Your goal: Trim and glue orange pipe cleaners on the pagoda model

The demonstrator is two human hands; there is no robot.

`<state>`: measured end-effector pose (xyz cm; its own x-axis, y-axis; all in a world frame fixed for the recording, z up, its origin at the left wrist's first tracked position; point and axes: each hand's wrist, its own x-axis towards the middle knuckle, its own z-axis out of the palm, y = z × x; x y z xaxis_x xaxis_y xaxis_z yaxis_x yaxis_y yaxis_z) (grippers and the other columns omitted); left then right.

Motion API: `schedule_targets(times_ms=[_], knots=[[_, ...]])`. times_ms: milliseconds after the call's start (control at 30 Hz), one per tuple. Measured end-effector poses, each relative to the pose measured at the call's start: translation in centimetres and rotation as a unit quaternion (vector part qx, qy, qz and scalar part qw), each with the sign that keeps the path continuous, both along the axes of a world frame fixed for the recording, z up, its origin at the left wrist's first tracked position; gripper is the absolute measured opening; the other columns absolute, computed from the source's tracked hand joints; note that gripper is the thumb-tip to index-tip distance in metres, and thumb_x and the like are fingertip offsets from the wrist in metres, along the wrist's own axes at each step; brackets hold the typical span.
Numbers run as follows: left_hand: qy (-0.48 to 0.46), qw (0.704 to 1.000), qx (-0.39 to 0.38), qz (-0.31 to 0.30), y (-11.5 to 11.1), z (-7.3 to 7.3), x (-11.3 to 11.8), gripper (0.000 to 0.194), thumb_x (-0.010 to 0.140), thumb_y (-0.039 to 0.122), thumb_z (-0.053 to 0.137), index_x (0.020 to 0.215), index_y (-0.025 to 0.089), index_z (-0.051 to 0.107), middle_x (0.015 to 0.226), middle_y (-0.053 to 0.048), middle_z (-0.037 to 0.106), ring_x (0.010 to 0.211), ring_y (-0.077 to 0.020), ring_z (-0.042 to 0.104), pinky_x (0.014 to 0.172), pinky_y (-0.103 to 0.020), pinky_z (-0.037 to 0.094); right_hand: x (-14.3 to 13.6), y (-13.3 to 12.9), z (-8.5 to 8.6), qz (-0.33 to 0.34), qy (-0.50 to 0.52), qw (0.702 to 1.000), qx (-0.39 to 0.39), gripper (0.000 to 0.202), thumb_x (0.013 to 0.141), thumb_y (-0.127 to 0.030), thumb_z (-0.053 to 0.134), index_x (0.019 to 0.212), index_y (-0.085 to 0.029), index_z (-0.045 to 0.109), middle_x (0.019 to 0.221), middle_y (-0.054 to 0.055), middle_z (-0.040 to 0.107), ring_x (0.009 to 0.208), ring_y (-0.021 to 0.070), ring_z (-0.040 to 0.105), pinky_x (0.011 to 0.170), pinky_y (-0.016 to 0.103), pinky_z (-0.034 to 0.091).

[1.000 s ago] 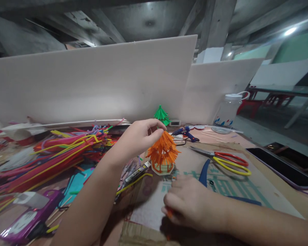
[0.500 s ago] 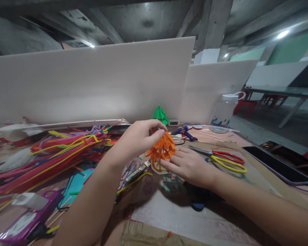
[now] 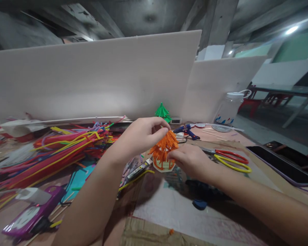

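An orange tiered tree (image 3: 166, 145) made of fuzzy pipe cleaners stands upright on a pale base (image 3: 164, 166). From the left, my left hand (image 3: 147, 135) reaches over it, thumb and fingers closed at its tip. On the right side, my right hand (image 3: 191, 159) pinches at the tree's lower fringe; its fingertips are partly hidden. A green tree (image 3: 162, 111) of similar shape shows just behind, by the white board.
Scissors (image 3: 232, 160) with red and yellow handles and a phone (image 3: 279, 164) lie to the right. A blue glue gun (image 3: 187, 131) sits behind. Pipe cleaners (image 3: 64, 157) are heaped at left, near a purple power strip (image 3: 33, 215). A bottle (image 3: 227, 111) stands at back right.
My right hand's fingers have drawn back and up from the tree's front to its right side, and they are now bunched together. My left hand stays at the top. The view has shifted slightly.
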<state>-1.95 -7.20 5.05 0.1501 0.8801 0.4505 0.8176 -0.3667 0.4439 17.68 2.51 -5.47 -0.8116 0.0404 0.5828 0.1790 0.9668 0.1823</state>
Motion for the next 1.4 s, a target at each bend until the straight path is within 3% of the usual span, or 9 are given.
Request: schedule_targets(times_ms=[133,267,500,833,1000,1100,1200,1300,1400], knots=[[-0.004,1.000,-0.003,-0.001,0.1,-0.1,-0.1,0.027,0.094,0.034,0.049,0.099,0.020,0.071,0.087,-0.001,0.072,0.075,-0.0153,0.063,0.067,-0.026,0.046,1.1,-0.7,0.1,-0.019,0.023,0.995,-0.093,0.015,0.089,-0.011,0.055,0.091,-0.019,0.068,0.073,0.001,0.071,0.063,0.0140,0.062,0.059,0.024,0.038],[-0.008,1.000,-0.003,-0.008,0.3,-0.2,-0.1,0.027,0.094,0.033,0.048,0.101,0.020,0.071,0.093,-0.003,0.074,0.081,-0.0165,0.066,0.073,-0.027,0.049,1.2,-1.0,0.3,-0.067,0.075,0.983,-0.156,0.010,0.092,-0.025,0.062,0.094,-0.021,0.071,0.072,0.000,0.073,0.051,0.0114,0.058,0.054,0.023,0.038],[-0.002,1.000,-0.013,-0.003,0.2,-0.2,-0.2,0.028,0.095,0.035,0.048,0.100,0.020,0.071,0.089,-0.002,0.073,0.076,-0.0159,0.065,0.069,-0.027,0.048,-0.8,-1.3,-1.1,-0.067,0.106,0.992,0.012,0.019,0.093,-0.033,0.063,0.098,-0.016,0.070,0.074,0.005,0.076,0.062,0.0185,0.066,0.059,0.030,0.036],[-0.001,1.000,0.003,-0.024,0.2,0.1,-0.5,0.028,0.094,0.032,0.048,0.100,0.019,0.072,0.092,-0.003,0.074,0.081,-0.0171,0.066,0.071,-0.027,0.049,-2.4,-1.9,-0.8,-0.159,0.082,0.984,0.010,0.021,0.091,-0.036,0.062,0.082,-0.017,0.067,0.065,0.004,0.069,0.057,0.0177,0.060,0.056,0.030,0.026],[-0.004,1.000,0.004,-0.020,0.1,0.1,-0.8,0.028,0.094,0.032,0.049,0.100,0.020,0.073,0.090,-0.003,0.074,0.079,-0.0171,0.065,0.070,-0.027,0.049,-2.6,-1.2,-1.3,-0.153,0.105,0.983,-0.002,0.016,0.094,-0.027,0.056,0.086,-0.019,0.067,0.066,0.002,0.069,0.058,0.0154,0.059,0.057,0.028,0.030],[-0.001,1.000,0.011,-0.019,0.0,0.1,-0.9,0.028,0.094,0.032,0.048,0.100,0.021,0.072,0.090,-0.002,0.074,0.079,-0.0168,0.065,0.070,-0.026,0.049,-2.1,-1.5,-1.3,-0.103,0.102,0.989,0.010,0.018,0.096,-0.023,0.052,0.086,-0.019,0.066,0.066,0.002,0.067,0.059,0.0154,0.057,0.058,0.029,0.032],[0.007,1.000,0.016,-0.005,0.2,0.0,-0.9,0.028,0.094,0.033,0.048,0.102,0.021,0.072,0.089,-0.002,0.074,0.078,-0.0168,0.065,0.069,-0.027,0.048,-1.4,-3.1,-1.4,0.019,0.019,0.999,0.042,0.021,0.097,-0.017,0.047,0.085,-0.018,0.064,0.067,0.001,0.065,0.060,0.0159,0.054,0.060,0.030,0.034],[0.010,0.999,0.034,0.023,0.9,-0.3,-0.9,0.028,0.093,0.031,0.049,0.106,0.020,0.071,0.093,-0.004,0.074,0.080,-0.0175,0.065,0.069,-0.027,0.049,-0.8,-5.4,-1.6,0.114,-0.081,0.987,0.078,0.019,0.097,-0.018,0.048,0.085,-0.017,0.063,0.064,0.000,0.062,0.058,0.0163,0.050,0.061,0.033,0.035],[-0.008,0.998,0.054,0.039,1.5,-0.7,-0.9,0.028,0.092,0.028,0.051,0.110,0.019,0.070,0.105,-0.006,0.074,0.087,-0.0181,0.066,0.073,-0.027,0.050,-0.7,-6.9,-1.2,0.181,-0.090,0.975,0.095,0.019,0.097,-0.022,0.052,0.081,-0.018,0.062,0.058,-0.002,0.056,0.052,0.0159,0.046,0.056,0.034,0.033]])
